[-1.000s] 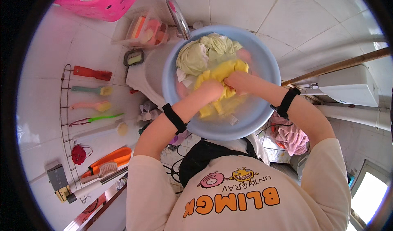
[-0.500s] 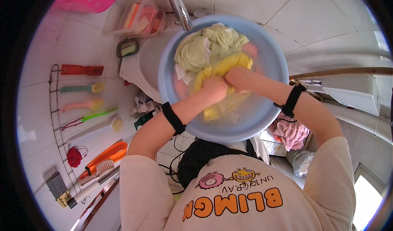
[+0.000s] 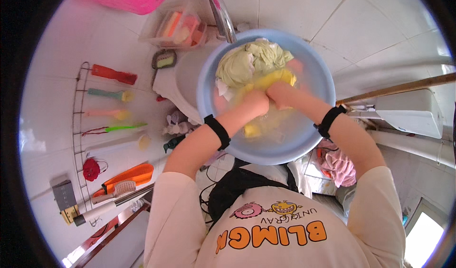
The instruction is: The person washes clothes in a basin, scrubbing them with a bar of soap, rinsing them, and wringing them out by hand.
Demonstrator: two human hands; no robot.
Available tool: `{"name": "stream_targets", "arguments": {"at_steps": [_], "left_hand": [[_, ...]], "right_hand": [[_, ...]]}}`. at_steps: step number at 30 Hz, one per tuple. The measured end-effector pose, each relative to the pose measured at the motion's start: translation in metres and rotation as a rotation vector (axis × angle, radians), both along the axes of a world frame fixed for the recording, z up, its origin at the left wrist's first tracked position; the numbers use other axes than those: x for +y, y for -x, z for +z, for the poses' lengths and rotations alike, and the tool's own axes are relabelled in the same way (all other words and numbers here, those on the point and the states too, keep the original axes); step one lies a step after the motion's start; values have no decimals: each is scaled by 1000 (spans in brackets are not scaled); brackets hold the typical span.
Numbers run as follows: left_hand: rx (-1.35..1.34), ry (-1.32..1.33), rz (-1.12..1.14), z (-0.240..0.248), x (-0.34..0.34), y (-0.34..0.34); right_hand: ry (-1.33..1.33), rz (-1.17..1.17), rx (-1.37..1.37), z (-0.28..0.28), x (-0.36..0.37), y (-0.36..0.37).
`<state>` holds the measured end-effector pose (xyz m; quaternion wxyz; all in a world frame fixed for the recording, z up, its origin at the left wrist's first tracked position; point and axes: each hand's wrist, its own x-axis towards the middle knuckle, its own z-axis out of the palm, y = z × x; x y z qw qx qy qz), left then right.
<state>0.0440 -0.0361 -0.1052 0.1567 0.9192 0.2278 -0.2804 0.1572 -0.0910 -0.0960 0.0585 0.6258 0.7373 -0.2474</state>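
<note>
A blue plastic basin (image 3: 324, 87) holds cloudy water and wet laundry. Near its middle, my left hand (image 3: 257, 102) and my right hand (image 3: 282, 95) are closed side by side on a yellow cloth (image 3: 285, 75). The cloth bunches up beyond my knuckles, and part of it trails underwater toward me. A crumpled pale green garment (image 3: 235, 67) with white parts sits at the basin's far side, above the water. Pink fabric (image 3: 295, 67) shows at the right, partly submerged. My fingertips are hidden in the cloth and water.
The basin rests over a white sink (image 3: 187, 73) below a chrome tap (image 3: 221, 16). A clear box (image 3: 183, 29) stands at the back left. Brushes hang from a wire rack (image 3: 77, 111) on the left wall. A wooden pole (image 3: 394, 88) and white cistern (image 3: 413, 113) are at right.
My fists have drawn closer together and sunk slightly with the yellow cloth, and less of the cloth shows. The whole view has shifted, so the basin appears a little farther right and lower.
</note>
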Motion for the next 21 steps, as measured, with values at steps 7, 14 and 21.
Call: {"name": "stream_targets", "arguments": {"at_steps": [7,14,21], "left_hand": [[-295,-114,-35,5,-6,34],[-673,-389,-84,49,-16,83],[-854,-384,6,119,5,85]], "right_hand": [[-254,-34,-26,16,-29,13],[-398,-77,-151,57,-73,0],[-740,-213,-40,136,-79,-9]]}}
